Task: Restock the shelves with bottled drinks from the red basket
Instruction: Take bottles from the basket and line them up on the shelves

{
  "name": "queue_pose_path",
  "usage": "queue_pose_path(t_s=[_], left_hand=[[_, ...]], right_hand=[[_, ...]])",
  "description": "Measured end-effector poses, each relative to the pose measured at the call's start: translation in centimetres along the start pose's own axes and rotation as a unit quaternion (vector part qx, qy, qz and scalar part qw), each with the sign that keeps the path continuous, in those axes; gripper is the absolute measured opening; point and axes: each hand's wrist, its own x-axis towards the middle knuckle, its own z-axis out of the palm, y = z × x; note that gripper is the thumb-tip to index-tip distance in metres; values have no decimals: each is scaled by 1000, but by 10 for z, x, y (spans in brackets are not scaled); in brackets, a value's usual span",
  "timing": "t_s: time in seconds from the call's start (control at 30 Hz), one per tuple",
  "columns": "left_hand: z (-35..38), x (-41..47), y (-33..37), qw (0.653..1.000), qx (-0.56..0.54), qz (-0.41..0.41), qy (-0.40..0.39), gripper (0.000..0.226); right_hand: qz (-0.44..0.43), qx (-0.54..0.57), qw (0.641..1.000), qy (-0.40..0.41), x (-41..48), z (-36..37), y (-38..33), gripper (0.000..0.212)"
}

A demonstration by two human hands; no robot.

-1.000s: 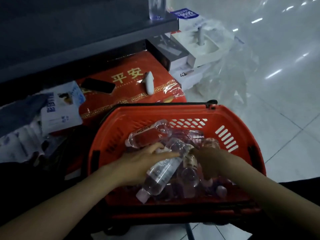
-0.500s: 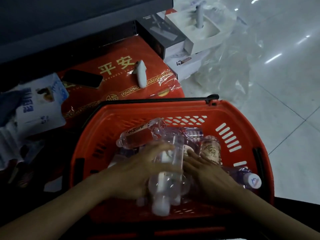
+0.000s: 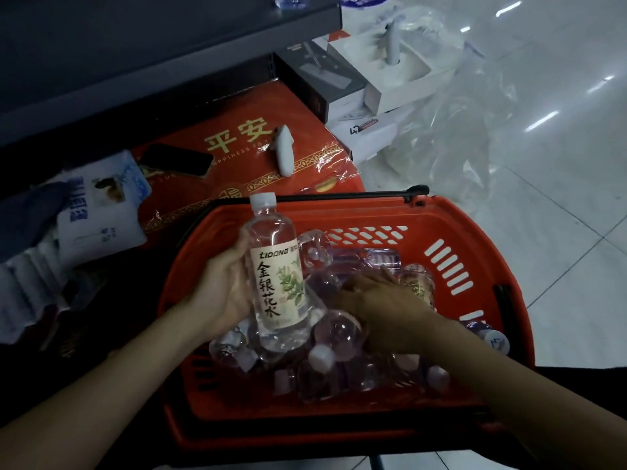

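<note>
Beyond the red plastic basket point(image 3: 475, 232) lie a red gift box point(image 3: 237, 113) and a black phone point(image 3: 176, 160); the left hand point(image 3: 224, 290) grips a labelled clear bottle point(image 3: 276, 283), and the right hand point(image 3: 380, 310) lies flat on other bottles point(image 3: 339, 334).

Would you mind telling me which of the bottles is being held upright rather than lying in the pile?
The labelled bottle gripped by the left hand, white cap up; the others lie jumbled in the red basket.
</note>
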Motion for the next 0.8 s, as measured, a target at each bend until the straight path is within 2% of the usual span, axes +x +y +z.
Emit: queue_pose_path(t_s=[0.07, 0.13, 0.2, 0.23, 0.3, 0.4, 0.5, 0.57, 0.6, 0.67, 0.7, 0.8], left_hand=[[-2, -1, -1, 999, 4, -29, 29, 60], [-7, -1, -1, 998, 9, -44, 42, 65], [-9, -2, 0, 998, 18, -46, 32, 69], [-11, -2, -1, 998, 37, -56, 20, 81], [-12, -1, -5, 995, 77, -63, -8, 96], [-10, 1, -11, 993, 107, -52, -25, 105], [-5, 1, -18, 992, 112, -54, -30, 107], [-4, 1, -21, 991, 117, -59, -33, 96], [-3, 1, -21, 990, 119, -63, -36, 89], [-3, 0, -22, 989, 122, -68, -45, 80], [-2, -1, -22, 989, 123, -71, -46, 77], [0, -2, -21, 990, 115, -68, -38, 65]], right_hand=[[20, 104, 994, 33, 0, -13, 1, 69], [35, 258, 964, 60, -1, -25, 2, 57], [78, 423, 899, 84, -4, -36, -2, 33], [94, 491, 862, 80, -5, -38, -4, 25], [110, 574, 809, 61, -4, -33, -10, 22], [123, 629, 767, 15, 3, -27, -20, 27], [160, 662, 732, -22, 5, -26, -25, 15], [186, 690, 698, -45, 7, -22, -21, 36], [195, 699, 685, -65, 7, -21, -20, 38], [190, 697, 685, -91, 6, -19, -16, 23], [191, 696, 685, -94, 5, -16, -14, 23], [197, 694, 690, -61, 5, -15, -13, 37]])
